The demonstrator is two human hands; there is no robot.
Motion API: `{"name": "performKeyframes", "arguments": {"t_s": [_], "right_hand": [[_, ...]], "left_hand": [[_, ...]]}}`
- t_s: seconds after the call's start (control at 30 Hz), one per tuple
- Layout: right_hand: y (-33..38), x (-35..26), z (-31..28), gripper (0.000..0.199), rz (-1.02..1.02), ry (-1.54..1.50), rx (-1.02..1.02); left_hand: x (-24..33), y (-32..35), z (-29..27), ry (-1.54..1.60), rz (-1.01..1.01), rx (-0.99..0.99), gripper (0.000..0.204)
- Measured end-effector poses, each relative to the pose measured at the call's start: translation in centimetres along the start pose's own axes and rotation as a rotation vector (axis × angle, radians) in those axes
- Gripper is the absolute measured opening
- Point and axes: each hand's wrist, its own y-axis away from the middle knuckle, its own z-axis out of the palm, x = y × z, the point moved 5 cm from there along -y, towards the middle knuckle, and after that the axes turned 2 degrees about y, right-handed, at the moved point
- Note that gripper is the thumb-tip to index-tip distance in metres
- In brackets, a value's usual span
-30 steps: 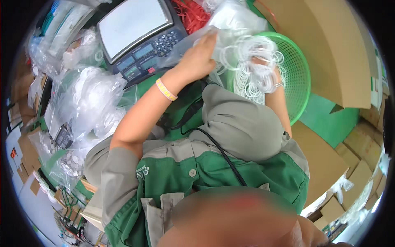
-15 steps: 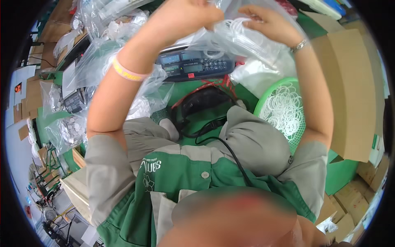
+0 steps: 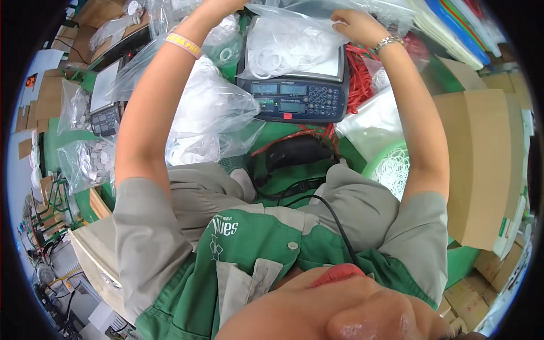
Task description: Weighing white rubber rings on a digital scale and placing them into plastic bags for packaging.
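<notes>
A clear plastic bag (image 3: 300, 42) with white rings inside lies on the plate of a dark digital scale (image 3: 294, 96). My right hand (image 3: 360, 27) is at the bag's upper right, its fingers closed on the thin plastic. The top edge of the picture cuts off most of my left hand (image 3: 225, 4), beside the bag's upper left; its fingers are hidden. Below my right forearm, a green basket (image 3: 371, 165) holds many white rings (image 3: 392, 173).
Full clear bags (image 3: 207, 107) crowd the scale's left side. Red plastic strips (image 3: 358, 79) and a white plastic bag (image 3: 371, 127) lie to its right. A black pouch (image 3: 300, 153) with a cable is in front. An open cardboard box (image 3: 481, 164) stands far right.
The bag of rings has come down from between my raised hands onto the scale plate. My hands have moved farther apart, the left one partly out of the picture. The view has shifted too.
</notes>
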Motion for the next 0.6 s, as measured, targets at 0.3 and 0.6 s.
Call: {"name": "performKeyframes", "arguments": {"t_s": [0.3, 0.6], "right_hand": [[4.4, 0.3, -9.1, 0.019, 0.161, -0.515, 0.925], [1.1, 0.8, -16.9, 0.021, 0.128, -0.520, 0.856]], "left_hand": [[5.4, 0.2, -1.0, 0.038, 0.138, -0.034, 0.042], [10.2, -2.9, -5.4, -0.052, 0.300, 0.173, 0.039]]}}
